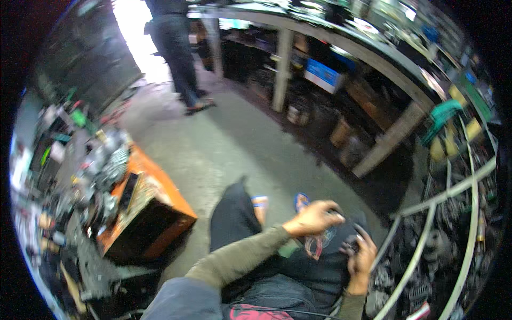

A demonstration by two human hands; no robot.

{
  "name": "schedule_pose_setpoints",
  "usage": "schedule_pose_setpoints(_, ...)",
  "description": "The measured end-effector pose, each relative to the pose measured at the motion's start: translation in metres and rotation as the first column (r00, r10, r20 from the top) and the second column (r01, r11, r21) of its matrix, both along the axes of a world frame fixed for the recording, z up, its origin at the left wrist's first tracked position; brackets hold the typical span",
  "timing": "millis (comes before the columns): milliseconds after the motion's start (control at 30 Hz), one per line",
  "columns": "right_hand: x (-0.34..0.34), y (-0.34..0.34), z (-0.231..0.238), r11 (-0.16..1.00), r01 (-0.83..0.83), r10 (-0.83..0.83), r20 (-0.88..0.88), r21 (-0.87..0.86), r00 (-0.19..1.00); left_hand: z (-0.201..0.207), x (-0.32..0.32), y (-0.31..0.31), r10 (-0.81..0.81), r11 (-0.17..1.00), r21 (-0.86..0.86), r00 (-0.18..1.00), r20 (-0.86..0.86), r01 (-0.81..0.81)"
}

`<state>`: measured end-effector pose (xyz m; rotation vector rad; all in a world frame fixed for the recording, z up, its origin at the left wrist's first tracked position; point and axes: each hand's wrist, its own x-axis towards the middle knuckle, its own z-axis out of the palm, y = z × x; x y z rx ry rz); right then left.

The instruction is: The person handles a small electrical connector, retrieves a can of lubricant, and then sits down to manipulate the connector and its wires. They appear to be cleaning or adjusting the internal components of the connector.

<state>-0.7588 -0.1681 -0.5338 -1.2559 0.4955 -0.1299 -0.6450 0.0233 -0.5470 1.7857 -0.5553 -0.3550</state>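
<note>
My left hand point(317, 217) reaches across above my lap, its fingers curled together near the tips. What they pinch, if anything, is too blurred to make out. To its right and a little nearer, my right hand point(362, 255) grips a small dark part point(350, 246) between thumb and fingers. The two hands are apart. Thin red wire point(313, 249) hangs in loops below my left hand, against my dark trousers point(277, 288). A small greenish piece point(288, 248) shows on the lap beside the wire.
An orange box point(160, 184) stands at the left, beside heaped metal parts point(104, 165). On the right, a pale metal rack point(426, 205) holds dark machine parts. A long workbench point(341, 34) runs across the back, with a blue and white box point(323, 75) beneath. Another person point(176, 53) stands far off.
</note>
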Motion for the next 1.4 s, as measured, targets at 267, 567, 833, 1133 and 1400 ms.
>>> schedule_pose_setpoints(267, -0.055, 0.008, 0.019, 0.977, 0.165, -0.187, 0.166, 0.138, 0.968, -0.006, -0.049, -0.009, -0.279, 0.959, -0.117, 0.919, -0.278, 0.256)
schedule_pose_setpoints(567, -0.100, -0.003, 0.026, 0.889, 0.328, -0.376, 0.099, 0.321, 0.921, 0.032, -0.045, -0.045, -0.571, 0.821, -0.355, 0.639, -0.515, 0.448)
schedule_pose_setpoints(833, -0.187, 0.025, 0.048, 0.703, 0.696, -0.684, 0.128, -0.144, 0.718, 0.040, -0.096, -0.093, -0.756, 0.639, -0.605, 0.244, -0.607, 0.475)
schedule_pose_setpoints(1133, -0.185, 0.007, 0.057, 0.418, 0.659, -0.713, 0.223, -0.625, 0.665, 0.017, -0.111, -0.149, -0.757, 0.597, -0.510, 0.226, -0.613, 0.619)
schedule_pose_setpoints(1400, -0.192, -0.003, 0.070, 0.233, 0.485, -0.738, 0.172, -0.843, 0.653, 0.001, -0.105, -0.183, -0.863, 0.377, -0.487, 0.109, -0.493, 0.788)
